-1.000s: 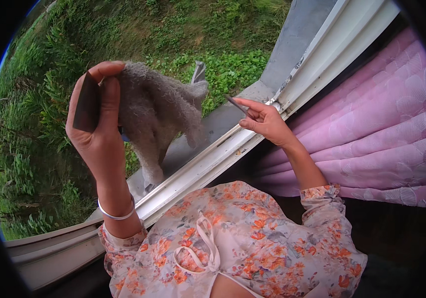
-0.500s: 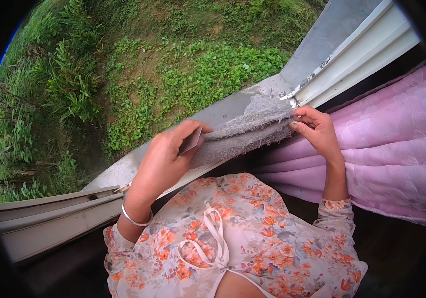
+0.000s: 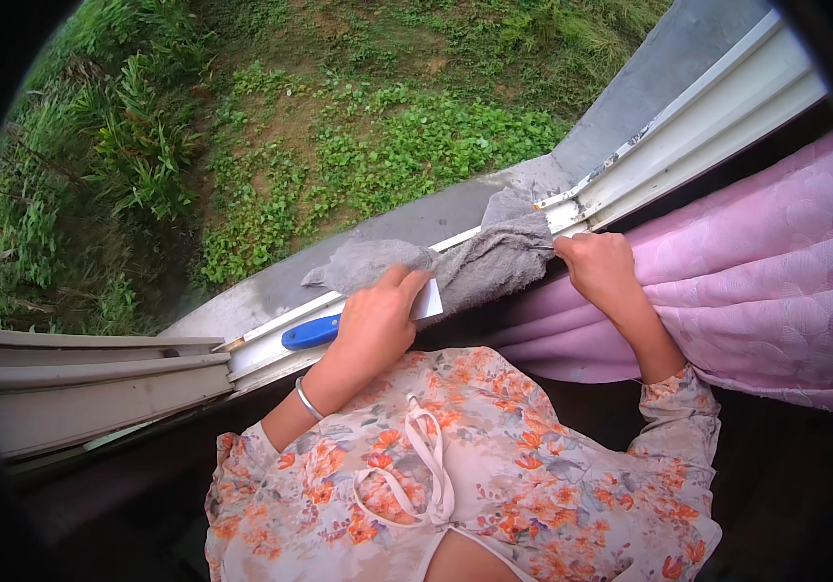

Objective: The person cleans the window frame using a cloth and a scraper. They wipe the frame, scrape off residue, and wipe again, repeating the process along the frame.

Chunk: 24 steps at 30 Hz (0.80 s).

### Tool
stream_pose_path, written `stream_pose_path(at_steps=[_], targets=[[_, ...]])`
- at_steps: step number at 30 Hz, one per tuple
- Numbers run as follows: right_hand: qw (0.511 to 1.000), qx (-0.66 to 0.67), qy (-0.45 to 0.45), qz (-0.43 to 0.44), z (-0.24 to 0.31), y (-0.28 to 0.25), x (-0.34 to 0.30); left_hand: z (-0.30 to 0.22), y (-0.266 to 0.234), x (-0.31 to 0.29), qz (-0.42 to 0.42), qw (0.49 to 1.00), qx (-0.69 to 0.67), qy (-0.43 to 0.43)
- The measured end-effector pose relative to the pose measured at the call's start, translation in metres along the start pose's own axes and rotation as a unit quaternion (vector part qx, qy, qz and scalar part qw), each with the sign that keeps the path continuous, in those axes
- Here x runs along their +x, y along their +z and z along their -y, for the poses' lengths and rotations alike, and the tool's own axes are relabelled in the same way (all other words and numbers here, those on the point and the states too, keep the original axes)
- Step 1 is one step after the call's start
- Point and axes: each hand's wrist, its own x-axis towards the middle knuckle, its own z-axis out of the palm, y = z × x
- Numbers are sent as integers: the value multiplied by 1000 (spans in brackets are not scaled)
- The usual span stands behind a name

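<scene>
Grey cloth (image 3: 508,257) to press next, apparently mid-positioning over window track (image 3: 263,350) with blue-handled scraper (image 3: 310,333) gripped in left hand (image 3: 375,330), thin tool (image 3: 545,247) pinched in right hand (image 3: 599,267).

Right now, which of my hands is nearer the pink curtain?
Right. Your right hand is beside the pink curtain; your left hand is farther left, holding the blue-handled scraper.

Two hands (image 3: 375,325) (image 3: 599,272), one grey cloth (image 3: 502,257), one blue-handled tool (image 3: 310,333), one silver bracelet (image 3: 309,400), one pink curtain (image 3: 736,281)

The left hand (image 3: 377,315) hides part of the blue-handled tool (image 3: 310,333), and the view's rim crops the curtain (image 3: 727,281).
</scene>
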Motion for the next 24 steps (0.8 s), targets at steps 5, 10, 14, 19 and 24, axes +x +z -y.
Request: stream_pose_path(at_steps=[5, 10, 14, 19, 24], targets=[[992, -75, -95, 48, 13, -11, 16, 4, 2, -19, -35, 999, 2, -23], [974, -78, -195, 86, 4, -11, 40, 5, 9, -26, -61, 998, -3, -30], [967, -71, -226, 99, -4, 1, 42, 1, 13, -29, -105, 994, -21, -22], [961, -62, -245, 115, -14, 9, 44, 4, 12, -31, -84, 994, -51, -54], [963, -18, -255, 88, 6, 12, 45, 1, 5, -30, -32, 991, -41, -124]])
